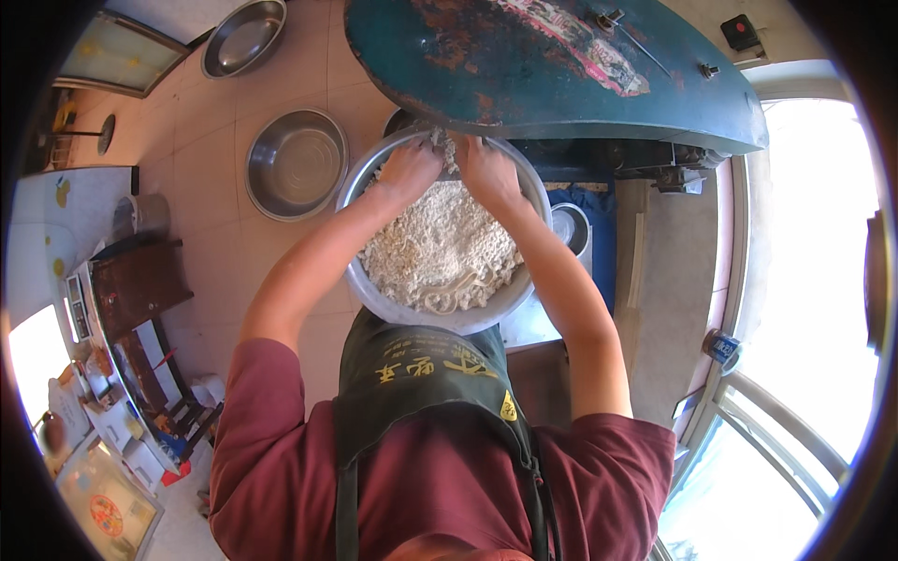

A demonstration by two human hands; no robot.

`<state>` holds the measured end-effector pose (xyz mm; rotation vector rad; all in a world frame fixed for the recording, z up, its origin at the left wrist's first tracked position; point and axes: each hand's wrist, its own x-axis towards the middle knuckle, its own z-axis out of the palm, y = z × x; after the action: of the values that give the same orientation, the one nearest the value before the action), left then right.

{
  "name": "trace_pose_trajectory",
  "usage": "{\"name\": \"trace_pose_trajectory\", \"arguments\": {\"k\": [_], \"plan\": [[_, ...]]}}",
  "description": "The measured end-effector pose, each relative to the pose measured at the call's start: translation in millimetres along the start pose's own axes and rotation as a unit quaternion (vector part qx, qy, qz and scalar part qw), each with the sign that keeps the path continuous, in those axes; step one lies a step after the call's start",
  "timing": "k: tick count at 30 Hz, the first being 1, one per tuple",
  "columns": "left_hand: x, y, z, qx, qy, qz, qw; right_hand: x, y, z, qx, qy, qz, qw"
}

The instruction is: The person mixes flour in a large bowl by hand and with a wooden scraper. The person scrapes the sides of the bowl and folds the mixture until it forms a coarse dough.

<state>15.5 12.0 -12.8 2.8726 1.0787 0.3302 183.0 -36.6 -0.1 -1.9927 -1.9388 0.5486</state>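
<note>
A large metal basin (540,194) in front of my body holds pale, crumbly dough (440,243), with a few smooth strands at its near side. My left hand (413,168) is at the far left of the basin, fingers curled into the crumbs. Close beside it, my right hand (486,171) is bent the same way at the far rim. A clump of crumbs shows between the two hands. The fingertips are partly hidden by the dough and the backs of my hands. Just beyond them hangs the lower edge of a worn green machine (552,65).
An empty-looking steel basin (297,164) stands on the tiled floor at left, and another (245,37) farther off. A small metal pot (568,227) sits right of my basin. At far right are a bright window and a can (721,347). A cluttered table (112,374) stands at left.
</note>
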Motion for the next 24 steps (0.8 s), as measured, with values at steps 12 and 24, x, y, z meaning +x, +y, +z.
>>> {"name": "trace_pose_trajectory", "arguments": {"k": [12,24], "plan": [[21.6,-19.7,19.6,-0.04,0.144,0.025,0.989,-21.2,9.7,-33.6,-0.035,-0.008,-0.008,0.999],[-11.6,-6.3,9.5,-0.024,0.048,0.031,0.998,-32.2,-3.2,-27.4,-0.001,0.036,-0.052,0.998]]}}
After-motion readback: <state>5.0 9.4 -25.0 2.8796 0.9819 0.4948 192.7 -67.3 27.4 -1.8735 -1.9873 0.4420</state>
